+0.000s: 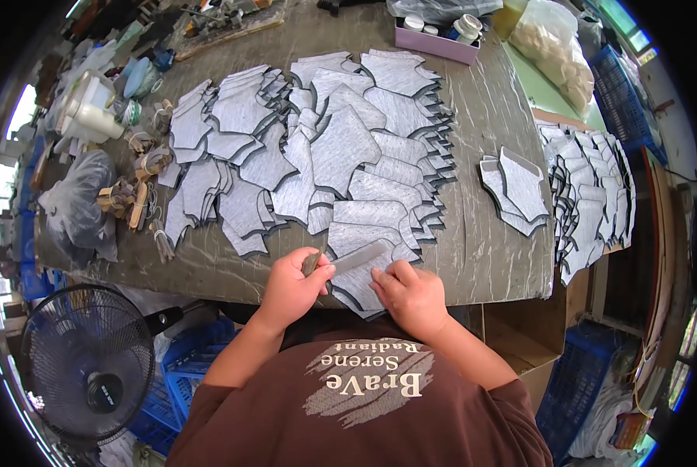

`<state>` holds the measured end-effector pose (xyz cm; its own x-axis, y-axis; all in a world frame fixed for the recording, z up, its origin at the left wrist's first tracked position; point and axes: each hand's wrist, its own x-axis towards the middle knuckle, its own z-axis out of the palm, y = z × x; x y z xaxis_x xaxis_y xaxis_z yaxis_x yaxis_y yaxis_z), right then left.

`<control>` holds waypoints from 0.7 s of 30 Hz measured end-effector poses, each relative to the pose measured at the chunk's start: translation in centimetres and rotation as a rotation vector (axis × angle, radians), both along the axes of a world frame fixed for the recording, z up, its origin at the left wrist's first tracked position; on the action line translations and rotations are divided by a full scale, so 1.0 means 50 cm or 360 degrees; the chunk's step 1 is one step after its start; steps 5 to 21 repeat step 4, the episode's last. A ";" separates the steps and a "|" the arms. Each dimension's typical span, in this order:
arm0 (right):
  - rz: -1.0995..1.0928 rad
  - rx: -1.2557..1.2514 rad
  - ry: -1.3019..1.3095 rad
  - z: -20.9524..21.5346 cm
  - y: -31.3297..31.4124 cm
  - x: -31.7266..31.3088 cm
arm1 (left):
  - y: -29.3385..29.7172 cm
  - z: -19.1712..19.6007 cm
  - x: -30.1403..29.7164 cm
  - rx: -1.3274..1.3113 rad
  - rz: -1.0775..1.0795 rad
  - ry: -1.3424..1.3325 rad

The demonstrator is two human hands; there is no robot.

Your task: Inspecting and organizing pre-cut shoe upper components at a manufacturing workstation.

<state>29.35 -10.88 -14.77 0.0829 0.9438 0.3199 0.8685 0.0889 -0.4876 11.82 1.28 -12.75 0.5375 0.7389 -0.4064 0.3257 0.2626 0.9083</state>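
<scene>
My left hand [295, 284] is closed round a short olive-brown stick-like piece [312, 262] that pokes up beside the thumb. From its fingertips a flat grey strip [361, 257] runs to the right; whether this is part of the held piece or a folded edge cannot be made out. Below the strip lies a grey cut sheet piece [358, 285] with dark edges, at the table's near edge. My right hand [412, 294] pinches that sheet's right edge between thumb and fingers. Overlapping rows of similar grey pieces [340, 148] spread away from my hands.
Two loose pieces [522, 187] lie to the right, near a further stack [589, 194]. Tied bundles [116, 198] and a plastic bag [80, 198] line the left. A purple box [435, 43] with jars stands at the back. A black fan [90, 362] is at lower left.
</scene>
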 end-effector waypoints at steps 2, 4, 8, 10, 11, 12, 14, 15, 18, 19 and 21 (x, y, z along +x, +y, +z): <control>-0.0008 0.0008 -0.0010 0.001 -0.001 0.001 | 0.001 0.005 0.006 -0.0034 0.0012 0.0019; -0.0008 -0.0009 -0.0025 -0.002 -0.001 0.000 | 0.005 0.008 0.005 -0.0006 -0.0050 0.0096; -0.0008 -0.0009 -0.0025 -0.002 -0.001 0.000 | 0.005 0.008 0.005 -0.0006 -0.0050 0.0096; -0.0008 -0.0009 -0.0025 -0.002 -0.001 0.000 | 0.005 0.008 0.005 -0.0006 -0.0050 0.0096; -0.0008 -0.0009 -0.0025 -0.002 -0.001 0.000 | 0.005 0.008 0.005 -0.0006 -0.0050 0.0096; -0.0008 -0.0009 -0.0025 -0.002 -0.001 0.000 | 0.005 0.008 0.005 -0.0006 -0.0050 0.0096; -0.0008 -0.0009 -0.0025 -0.002 -0.001 0.000 | 0.005 0.008 0.005 -0.0006 -0.0050 0.0096; -0.0008 -0.0009 -0.0025 -0.002 -0.001 0.000 | 0.005 0.008 0.005 -0.0006 -0.0050 0.0096; -0.0008 -0.0009 -0.0025 -0.002 -0.001 0.000 | 0.005 0.008 0.005 -0.0006 -0.0050 0.0096; -0.0008 -0.0009 -0.0025 -0.002 -0.001 0.000 | 0.005 0.008 0.005 -0.0006 -0.0050 0.0096; -0.0008 -0.0009 -0.0025 -0.002 -0.001 0.000 | 0.005 0.008 0.005 -0.0006 -0.0050 0.0096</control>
